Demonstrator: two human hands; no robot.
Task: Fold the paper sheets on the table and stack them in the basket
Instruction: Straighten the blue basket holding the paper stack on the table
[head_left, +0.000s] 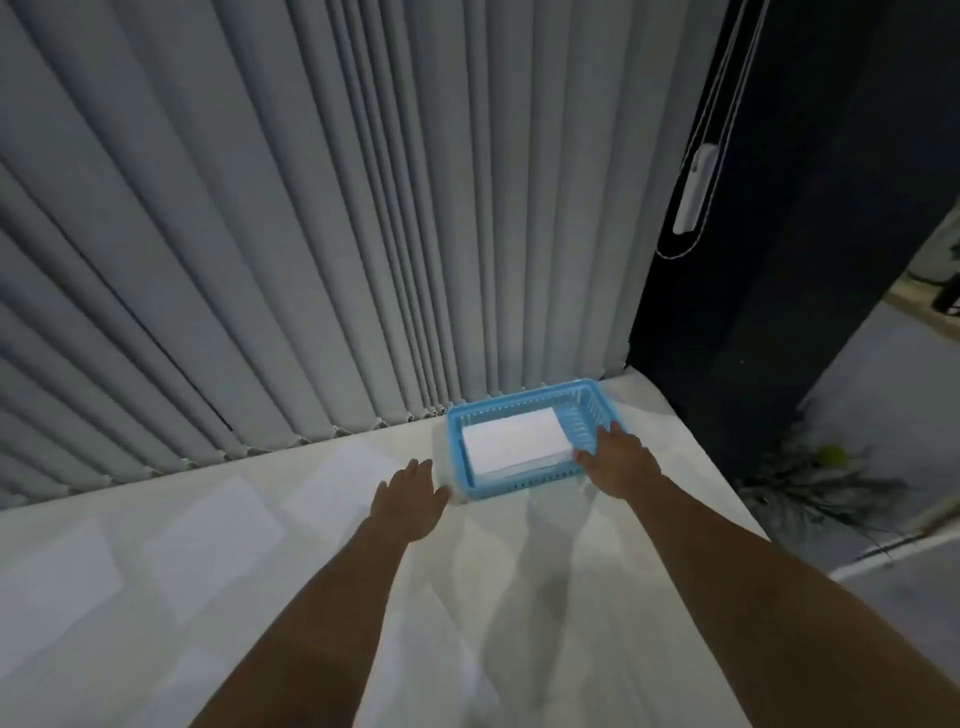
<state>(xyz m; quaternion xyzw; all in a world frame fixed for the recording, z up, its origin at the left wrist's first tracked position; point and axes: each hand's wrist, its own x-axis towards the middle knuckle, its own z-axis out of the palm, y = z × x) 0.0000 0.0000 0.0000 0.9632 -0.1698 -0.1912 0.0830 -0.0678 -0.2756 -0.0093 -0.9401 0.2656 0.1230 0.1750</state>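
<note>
A light blue plastic basket (587, 402) stands at the far right of the white table, close to the blinds. Inside it lies a stack of folded white paper (511, 441). My right hand (618, 457) rests on the basket's near right corner, its thumb at the edge of the folded paper. My left hand (410, 493) hovers flat with fingers apart just left of the basket's near left corner, holding nothing. Several flat white sheets (208, 525) lie on the table to the left, faint against the surface.
Grey vertical blinds (311, 234) run along the table's far edge. A dark wall panel (753, 286) with a hanging cord stands at the back right. The table's right edge (717, 467) drops to a floor with a plant (815, 478).
</note>
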